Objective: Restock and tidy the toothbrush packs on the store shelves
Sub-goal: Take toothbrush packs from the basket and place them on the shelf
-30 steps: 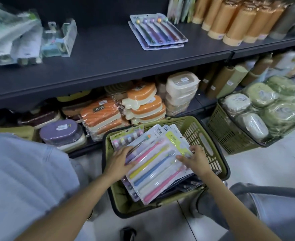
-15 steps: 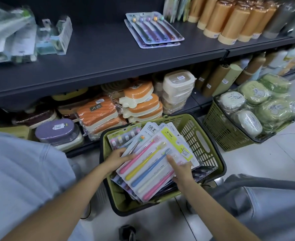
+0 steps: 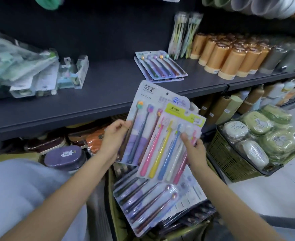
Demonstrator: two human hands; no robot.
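Both grips on packs (image 3: 160,129), shelf edge (image 3: 108,110) beyond

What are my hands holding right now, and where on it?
Left hand grips the left edge of the purple-backed toothbrush pack; right hand pinches the right side of the yellow-topped toothbrush pack in front.

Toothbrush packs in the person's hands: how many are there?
2. The left hand holds the dark-brush pack; the right hand holds the yellow-header pack overlapping it. More may be hidden behind.
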